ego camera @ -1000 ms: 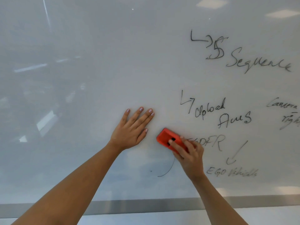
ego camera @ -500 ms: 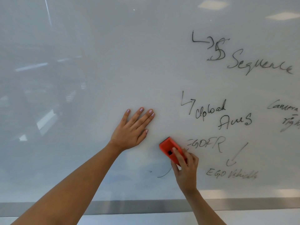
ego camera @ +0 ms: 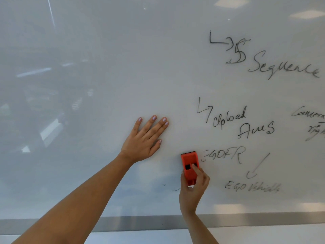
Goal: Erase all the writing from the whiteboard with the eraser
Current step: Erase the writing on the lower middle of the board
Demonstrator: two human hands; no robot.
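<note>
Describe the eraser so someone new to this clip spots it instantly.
On the whiteboard, look low and right of centre, just left of the word ending FR. The eraser is the small upright block gripped by the right hand; it is the only orange-red thing among black marker writing.

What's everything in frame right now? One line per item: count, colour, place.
whiteboard: one, glossy white, fills nearly the whole view.
marker writing: several words and arrows, black, right half of the board.
stray stroke: one short line, black, low on the board, just left of the right hand.
eraser: one, red-orange, upright against the board just left of the word at lower centre.
rail: one, grey metal, along the board's bottom edge.
left hand: one, bare, flat on the board with fingers straight, left of and above the eraser.
right hand: one, bare, grips the eraser's lower end from below.
</note>
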